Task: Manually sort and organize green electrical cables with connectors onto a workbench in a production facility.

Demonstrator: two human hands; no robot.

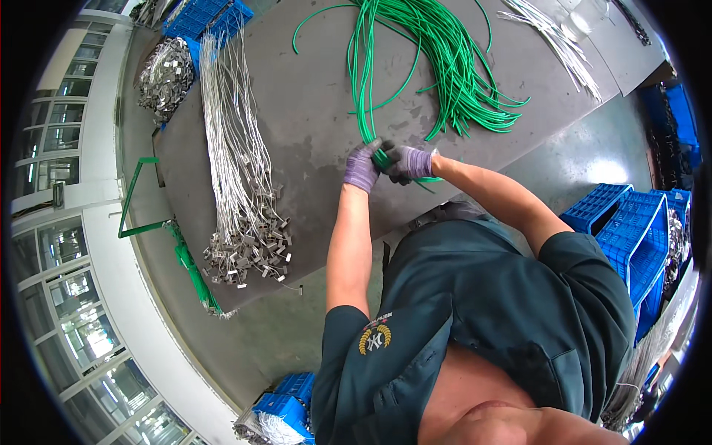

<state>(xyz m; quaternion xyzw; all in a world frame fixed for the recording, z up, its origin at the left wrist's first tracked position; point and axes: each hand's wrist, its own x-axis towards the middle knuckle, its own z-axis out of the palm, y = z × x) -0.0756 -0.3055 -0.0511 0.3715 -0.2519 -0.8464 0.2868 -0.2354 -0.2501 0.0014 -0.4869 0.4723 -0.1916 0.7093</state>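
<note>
Both my hands wear purple-and-grey work gloves and meet at the table's near edge. My left hand (363,165) is closed round the ends of a few green cables (363,96), which run away from me across the table. Right beside it, my right hand (409,162) is closed on the same cables, its fingers against the left ones. Short green ends stick out below the right hand. A thick pile of more green cables (452,67) fans out on the grey table (304,208) beyond my hands.
White wires with metal end pieces (248,248) lie in a long bundle at the left. Several white strips (556,44) and a clear container (589,16) are at the far right. Blue crates (630,230) stand off the table to the right. A green frame (141,230) sits by the left edge.
</note>
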